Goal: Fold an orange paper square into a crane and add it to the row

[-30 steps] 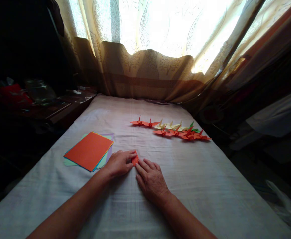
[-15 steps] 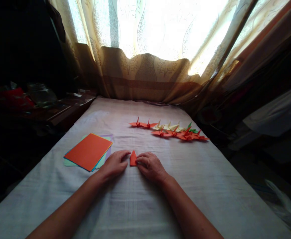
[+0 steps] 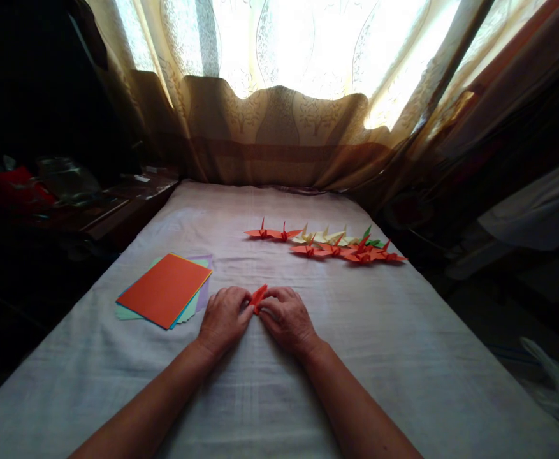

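Note:
Between my hands is a small piece of folded orange paper [image 3: 259, 296], its pointed end tipped up and to the right. My left hand [image 3: 226, 317] pinches its lower left side between thumb and fingers. From the other side my right hand [image 3: 288, 318] grips it with thumb and fingertips, which partly hide its lower end. To the left lies a stack of coloured paper [image 3: 167, 290], an orange sheet on top with green, blue, yellow and lilac edges showing. Beyond my right hand stand several folded paper cranes [image 3: 324, 249], orange, cream and green.
A pale cloth [image 3: 279, 401] with soft wrinkles covers the surface under my hands. Behind it hangs a patterned curtain [image 3: 279, 127] in front of a bright window. A dark side table [image 3: 130, 194] with assorted items adjoins the left edge; draped fabric [image 3: 537, 204] hangs at the right.
The folded paper, flat on the cloth before, is now lifted and tilted to the right. My left hand has closed on it; it was beside the paper earlier. The view has shifted slightly.

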Demonstrator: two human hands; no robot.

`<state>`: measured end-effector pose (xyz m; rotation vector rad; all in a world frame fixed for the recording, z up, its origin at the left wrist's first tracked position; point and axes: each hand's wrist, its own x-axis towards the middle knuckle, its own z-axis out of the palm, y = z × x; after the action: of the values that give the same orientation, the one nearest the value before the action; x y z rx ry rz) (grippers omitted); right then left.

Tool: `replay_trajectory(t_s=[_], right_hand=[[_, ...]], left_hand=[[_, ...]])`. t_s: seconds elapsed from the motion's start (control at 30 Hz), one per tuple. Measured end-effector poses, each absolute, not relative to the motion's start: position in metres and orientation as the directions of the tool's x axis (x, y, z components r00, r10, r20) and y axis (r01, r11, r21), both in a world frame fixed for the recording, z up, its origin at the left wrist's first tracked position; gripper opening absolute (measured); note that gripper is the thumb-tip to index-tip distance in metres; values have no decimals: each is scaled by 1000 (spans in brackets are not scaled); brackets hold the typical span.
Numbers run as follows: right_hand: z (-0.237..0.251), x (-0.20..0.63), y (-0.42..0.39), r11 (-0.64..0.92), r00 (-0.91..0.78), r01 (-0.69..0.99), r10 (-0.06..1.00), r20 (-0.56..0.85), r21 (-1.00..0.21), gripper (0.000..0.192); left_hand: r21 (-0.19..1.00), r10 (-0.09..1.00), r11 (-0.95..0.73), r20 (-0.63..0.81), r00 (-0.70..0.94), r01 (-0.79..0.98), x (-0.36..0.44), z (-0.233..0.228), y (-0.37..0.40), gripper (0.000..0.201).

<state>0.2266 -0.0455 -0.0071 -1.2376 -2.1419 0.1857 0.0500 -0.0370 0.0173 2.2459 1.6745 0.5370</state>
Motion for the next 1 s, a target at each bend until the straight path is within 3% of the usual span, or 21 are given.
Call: replay_trajectory(t_s=[0.23,0.5,0.67,0.8,1.0], right_hand=[[-5,228,-43,512,-267,773,799,539,-375,11],[-10,230,-40,512,-293,748,826,481,-423,13],[-7,232,-40,463,-213,708,860,464,-534,13],[-5,233,-39,420,-135,635,887,442,-649,8],[-2,232,-40,395,-149,585,911,385,-708,14]], left_hand=[[562,934,-348,138,331,750,55,20,-22,7],[668,901,-386,125,416,636,39,14,-9,14],[693,884,-425,177,434,583,30,4,-12,31],[685,893,-423,207,399,593,32,1,-15,24],[667,893,-434,230,386,606,35,0,-16,26]])
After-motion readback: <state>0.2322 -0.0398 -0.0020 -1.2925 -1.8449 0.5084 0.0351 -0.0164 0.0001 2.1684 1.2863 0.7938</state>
